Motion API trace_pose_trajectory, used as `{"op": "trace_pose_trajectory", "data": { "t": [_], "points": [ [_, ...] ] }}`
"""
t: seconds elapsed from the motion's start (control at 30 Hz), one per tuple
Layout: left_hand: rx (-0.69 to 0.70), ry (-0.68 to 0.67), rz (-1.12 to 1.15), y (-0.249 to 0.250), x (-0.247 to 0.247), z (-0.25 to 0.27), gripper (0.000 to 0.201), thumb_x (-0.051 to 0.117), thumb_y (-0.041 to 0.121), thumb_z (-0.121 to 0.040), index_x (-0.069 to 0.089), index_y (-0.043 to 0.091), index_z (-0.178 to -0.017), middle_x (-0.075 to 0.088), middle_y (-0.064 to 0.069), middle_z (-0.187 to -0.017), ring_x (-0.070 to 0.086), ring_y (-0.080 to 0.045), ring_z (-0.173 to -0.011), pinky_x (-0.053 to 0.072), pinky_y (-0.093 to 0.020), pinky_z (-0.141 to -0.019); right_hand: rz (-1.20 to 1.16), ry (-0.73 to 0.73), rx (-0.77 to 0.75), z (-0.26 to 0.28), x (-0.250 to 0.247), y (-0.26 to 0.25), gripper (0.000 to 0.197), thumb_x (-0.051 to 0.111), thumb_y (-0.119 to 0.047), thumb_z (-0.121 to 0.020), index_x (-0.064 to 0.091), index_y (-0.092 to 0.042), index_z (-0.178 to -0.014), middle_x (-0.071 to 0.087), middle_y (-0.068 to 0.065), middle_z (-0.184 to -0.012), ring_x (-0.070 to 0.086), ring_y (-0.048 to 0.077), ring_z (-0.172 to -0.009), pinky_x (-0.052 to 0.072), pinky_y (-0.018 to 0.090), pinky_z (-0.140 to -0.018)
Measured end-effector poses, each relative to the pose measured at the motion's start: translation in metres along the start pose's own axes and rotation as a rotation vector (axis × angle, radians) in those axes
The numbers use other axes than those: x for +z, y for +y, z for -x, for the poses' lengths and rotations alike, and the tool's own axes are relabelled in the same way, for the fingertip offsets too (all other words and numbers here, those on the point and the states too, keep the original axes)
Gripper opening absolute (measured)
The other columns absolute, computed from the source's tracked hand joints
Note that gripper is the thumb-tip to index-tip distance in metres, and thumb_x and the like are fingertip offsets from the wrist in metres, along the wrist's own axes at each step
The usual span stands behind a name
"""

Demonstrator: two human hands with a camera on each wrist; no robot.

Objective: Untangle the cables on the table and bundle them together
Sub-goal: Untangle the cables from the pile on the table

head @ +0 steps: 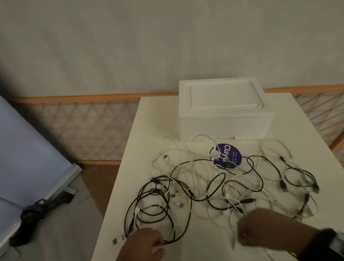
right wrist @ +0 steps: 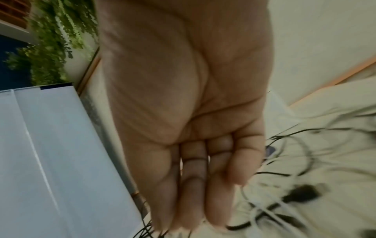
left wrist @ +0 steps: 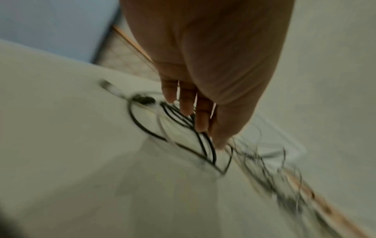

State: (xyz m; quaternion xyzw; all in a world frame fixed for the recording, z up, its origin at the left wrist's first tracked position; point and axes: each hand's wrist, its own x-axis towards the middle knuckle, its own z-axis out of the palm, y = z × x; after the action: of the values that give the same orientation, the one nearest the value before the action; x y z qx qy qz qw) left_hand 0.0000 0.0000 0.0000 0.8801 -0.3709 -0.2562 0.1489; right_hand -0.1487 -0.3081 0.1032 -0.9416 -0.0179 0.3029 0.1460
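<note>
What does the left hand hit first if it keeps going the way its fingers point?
Most likely the black cable loops: in the left wrist view the left hand has straight fingers aimed down at them on the table. Blur hides whether they already touch.

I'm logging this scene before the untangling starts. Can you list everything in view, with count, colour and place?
cables: a tangled heap, count unclear, black and white, spread over the table's middle
table: one, cream, centre
box: one, white, lidded, at the table's far end
round sticker: one, purple, under the cables in front of the box
lattice screen: wood-framed, behind the table
left hand: reaching into black loops, near-left
right hand: fingers straight, over the near-right cables
</note>
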Motion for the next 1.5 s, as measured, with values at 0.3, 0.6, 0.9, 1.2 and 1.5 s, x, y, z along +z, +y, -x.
{"op": "trace_pose_trajectory", "data": {
  "t": [0.3, 0.6, 0.9, 1.2, 1.5],
  "points": [
    [0.062, 0.031, -0.19, 0.017, -0.001, -0.054, 0.032, 0.044, 0.023, -0.095, 0.056, 0.017, -0.124, 0.054, -0.004, -0.124, 0.05, -0.023, -0.116, 0.037, -0.028, -0.094, -0.029, 0.194, -0.042, -0.109, -0.02, -0.051, 0.025, 0.052, -0.03, -0.09, 0.066, -0.025, -0.11, 0.064, -0.002, -0.114, 0.057, 0.017, -0.108, 0.045, 0.031, -0.091],
    [0.147, 0.176, 0.258, 0.037, -0.056, -0.081, 0.015, 0.07, 0.027, -0.083, 0.071, 0.014, -0.09, 0.065, 0.005, -0.083, 0.06, -0.012, -0.08, 0.046, -0.02, -0.072, -0.152, 0.325, -0.054, -0.138, -0.011, -0.06, 0.026, 0.045, -0.038, -0.097, 0.063, -0.023, -0.109, 0.066, 0.003, -0.104, 0.06, 0.021, -0.098, 0.042, 0.03, -0.078],
    [-0.224, 0.352, 0.423, 0.012, -0.091, -0.089, 0.007, 0.065, 0.02, -0.089, 0.069, 0.015, -0.092, 0.06, 0.004, -0.072, 0.054, -0.005, -0.063, 0.041, -0.014, -0.059, -0.62, 0.677, -0.006, -0.095, -0.069, -0.018, 0.01, 0.064, -0.028, -0.09, 0.072, -0.028, -0.084, 0.069, -0.009, -0.075, 0.061, 0.0, -0.071, 0.044, 0.009, -0.066],
    [-0.21, 0.351, 1.121, 0.058, -0.097, -0.1, 0.019, 0.062, 0.008, -0.091, 0.074, 0.018, -0.079, 0.072, -0.021, -0.092, 0.065, -0.023, -0.085, 0.052, -0.042, -0.09, -0.381, 0.404, 0.139, -0.101, -0.062, -0.022, 0.015, 0.05, -0.029, -0.091, 0.064, -0.034, -0.095, 0.059, -0.015, -0.075, 0.054, 0.0, -0.069, 0.04, 0.01, -0.061],
    [-0.025, 0.349, 0.627, 0.073, -0.088, -0.109, 0.017, 0.06, 0.017, -0.09, 0.075, 0.026, -0.091, 0.071, 0.014, -0.083, 0.061, 0.005, -0.077, 0.044, -0.009, -0.072, -0.209, 0.61, 0.072, -0.097, -0.093, -0.054, 0.024, 0.046, -0.036, -0.095, 0.066, -0.022, -0.093, 0.067, -0.004, -0.089, 0.062, 0.014, -0.086, 0.05, 0.032, -0.077]
  ]
}}
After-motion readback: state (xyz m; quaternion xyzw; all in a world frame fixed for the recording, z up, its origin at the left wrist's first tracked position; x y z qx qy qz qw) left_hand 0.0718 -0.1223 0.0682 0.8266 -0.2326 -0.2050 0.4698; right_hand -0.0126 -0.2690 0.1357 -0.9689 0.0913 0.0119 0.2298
